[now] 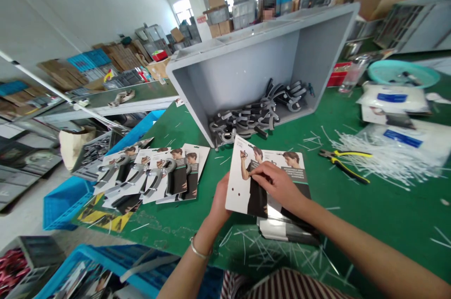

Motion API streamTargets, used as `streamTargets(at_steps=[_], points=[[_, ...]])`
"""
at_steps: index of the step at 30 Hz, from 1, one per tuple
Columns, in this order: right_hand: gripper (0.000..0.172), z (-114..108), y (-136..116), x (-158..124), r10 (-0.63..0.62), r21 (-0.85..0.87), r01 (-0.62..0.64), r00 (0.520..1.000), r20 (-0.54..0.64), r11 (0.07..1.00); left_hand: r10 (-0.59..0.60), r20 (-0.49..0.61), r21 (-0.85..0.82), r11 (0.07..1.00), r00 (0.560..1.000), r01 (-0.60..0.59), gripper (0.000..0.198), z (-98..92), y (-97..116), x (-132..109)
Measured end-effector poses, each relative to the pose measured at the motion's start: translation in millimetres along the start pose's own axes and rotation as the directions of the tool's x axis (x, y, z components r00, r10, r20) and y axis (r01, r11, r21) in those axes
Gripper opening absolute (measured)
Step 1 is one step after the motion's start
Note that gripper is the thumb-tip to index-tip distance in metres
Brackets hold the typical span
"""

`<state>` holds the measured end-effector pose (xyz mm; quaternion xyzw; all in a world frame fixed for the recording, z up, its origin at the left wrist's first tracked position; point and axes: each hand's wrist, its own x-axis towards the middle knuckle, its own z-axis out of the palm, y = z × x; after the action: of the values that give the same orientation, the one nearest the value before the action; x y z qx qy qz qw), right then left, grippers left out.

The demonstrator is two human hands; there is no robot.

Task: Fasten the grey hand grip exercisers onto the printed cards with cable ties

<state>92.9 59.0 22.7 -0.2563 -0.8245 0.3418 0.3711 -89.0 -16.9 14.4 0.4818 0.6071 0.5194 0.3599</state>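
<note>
A printed backing card (245, 186) with two small holes is tilted up in front of me. My left hand (221, 198) grips it at the left edge, its fingers hidden behind the card. On the card's front, the thumb and forefinger of my right hand (278, 186) are pinched together; whatever lies between them is too small to make out. Beneath the right hand is a stack of similar cards (289, 232). To the left lie several cards with grey hand grip exercisers (165, 174) on them, overlapping in a row.
A grey bin (243, 71) tipped on its side holds loose hand grips (253, 116). Yellow-black cutting pliers (347, 163) lie beside a heap of white cable ties (391, 156). Loose ties are scattered near the front edge. Blue crates (116, 261) stand below left. A person (268, 5) is behind the bin.
</note>
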Motion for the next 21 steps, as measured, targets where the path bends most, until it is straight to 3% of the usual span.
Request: streamTargets(at_steps=[7, 14, 18, 21], points=[[0.011, -1.5, -15.5, -17.2, 0.013, -0.038, -0.013, 1.0, 0.017, 0.999, 0.168, 0.093, 0.148, 0.972, 0.981, -0.18, 0.011, 5.4, 9.7, -13.8], [0.016, 0.5, -14.8, -37.1, -0.007, -0.035, 0.008, 1.0, 0.021, 0.999, 0.085, 0.011, 0.157, 0.984, 0.996, -0.085, 0.01, 14.1, 3.6, -24.7], [0.021, 1.2, -9.8, -43.0, 0.019, -0.021, -0.02, 1.0, -0.021, 1.0, 0.11, -0.045, 0.192, 0.976, 0.993, -0.099, 0.011, 17.7, 8.2, -27.8], [0.019, 0.9, -9.3, -46.9, 0.03, -0.006, -0.031, 0.998, -0.063, 1.0, 0.14, -0.016, 0.209, 0.969, 0.99, -0.133, 0.008, 19.5, 14.9, -28.3]])
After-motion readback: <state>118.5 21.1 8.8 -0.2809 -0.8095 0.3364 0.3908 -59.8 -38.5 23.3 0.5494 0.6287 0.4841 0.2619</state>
